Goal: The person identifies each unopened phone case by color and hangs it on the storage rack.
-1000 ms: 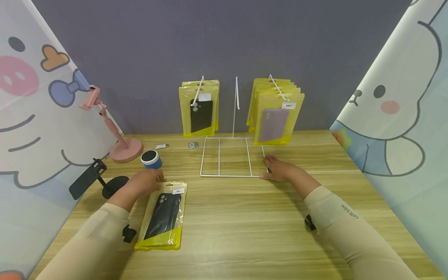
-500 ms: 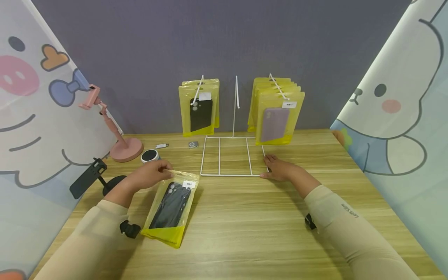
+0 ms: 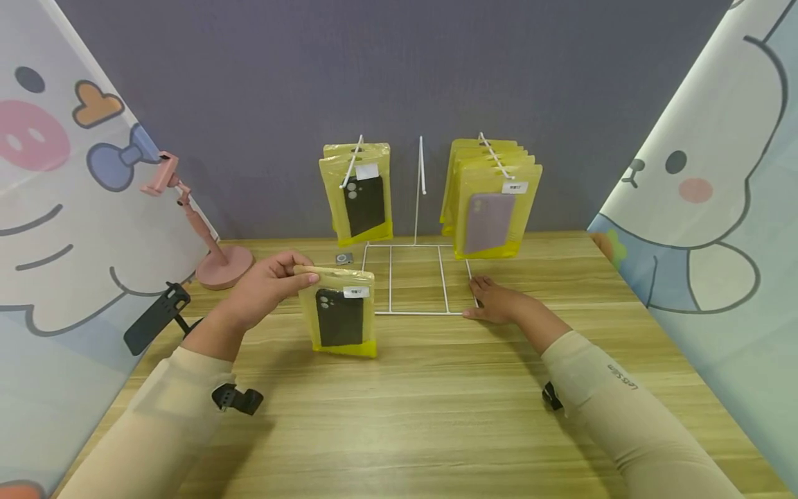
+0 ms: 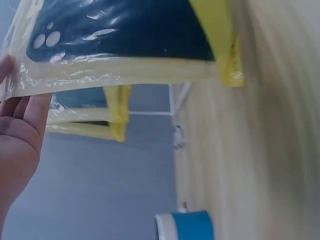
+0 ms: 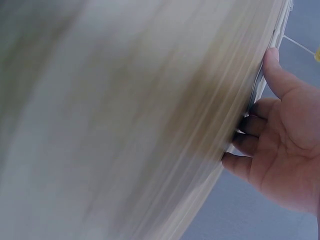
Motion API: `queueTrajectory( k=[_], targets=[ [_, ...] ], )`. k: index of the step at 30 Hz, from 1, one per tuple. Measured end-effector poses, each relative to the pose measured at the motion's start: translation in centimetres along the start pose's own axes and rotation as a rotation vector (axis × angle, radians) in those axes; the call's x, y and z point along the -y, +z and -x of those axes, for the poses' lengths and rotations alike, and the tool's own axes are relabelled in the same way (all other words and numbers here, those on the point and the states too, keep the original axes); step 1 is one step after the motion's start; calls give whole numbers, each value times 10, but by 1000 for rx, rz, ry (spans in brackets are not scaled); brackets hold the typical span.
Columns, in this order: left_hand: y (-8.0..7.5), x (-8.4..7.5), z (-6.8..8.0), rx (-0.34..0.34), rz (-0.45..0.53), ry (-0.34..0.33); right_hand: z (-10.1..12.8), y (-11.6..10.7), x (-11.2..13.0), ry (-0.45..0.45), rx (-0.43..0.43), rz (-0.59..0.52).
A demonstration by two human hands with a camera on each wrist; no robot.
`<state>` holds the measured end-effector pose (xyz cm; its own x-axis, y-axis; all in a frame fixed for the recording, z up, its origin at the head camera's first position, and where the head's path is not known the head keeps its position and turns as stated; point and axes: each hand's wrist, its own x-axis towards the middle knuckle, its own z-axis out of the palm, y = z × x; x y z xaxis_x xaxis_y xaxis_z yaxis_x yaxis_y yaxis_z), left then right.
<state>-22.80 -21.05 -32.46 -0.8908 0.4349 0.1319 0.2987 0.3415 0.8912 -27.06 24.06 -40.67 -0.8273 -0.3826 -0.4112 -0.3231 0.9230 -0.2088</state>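
Observation:
My left hand [image 3: 264, 284] pinches the top left corner of a clear-and-yellow bag with a black phone case [image 3: 339, 319] inside. The bag hangs upright above the table, in front of the rack's left side. In the left wrist view the bagged phone case [image 4: 120, 32] lies across the top, thumb on one face and fingers behind. A white wire display rack [image 3: 418, 313] stands at the back; my right hand [image 3: 499, 303] rests on the right edge of its base, fingers extended. Bagged black cases [image 3: 364, 208] hang on its left hook, with several bags, a purple case [image 3: 489, 222] foremost, on the right.
The middle hook [image 3: 422, 166] bears no bag. On the left stand a pink phone stand [image 3: 227, 267] and a black holder [image 3: 158, 319]. A small silver gadget [image 3: 343, 258] lies by the rack. A blue-and-white jar [image 4: 187, 226] shows in the left wrist view.
My left hand has lifted the bagged black phone case off the table and carried it right and toward the rack, turning it upright. The front left-hook bag has tilted slightly. My right hand has stayed put.

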Motion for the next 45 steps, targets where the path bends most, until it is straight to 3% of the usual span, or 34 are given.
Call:
queueTrajectory(
  k=[7, 10, 14, 21, 31, 45],
  targets=[
    [1, -28, -12, -160, 49, 109, 0, 2, 0, -11, -6, 2],
    [-1, -38, -18, -248, 48, 124, 0, 3, 0, -15, -8, 6],
    [-6, -52, -28, -314, 34, 143, 1, 2, 0, -12, -11, -3],
    [-15, -69, -47, -341, 133, 182, 2, 2, 0, -11, -15, -8],
    [-9, -72, -66, -389, 181, 187, 0, 2, -2, -12, -14, -6],
    [-17, -66, -100, -392, 70, 47, -3, 0, -4, -4, -7, -1]
  ],
)
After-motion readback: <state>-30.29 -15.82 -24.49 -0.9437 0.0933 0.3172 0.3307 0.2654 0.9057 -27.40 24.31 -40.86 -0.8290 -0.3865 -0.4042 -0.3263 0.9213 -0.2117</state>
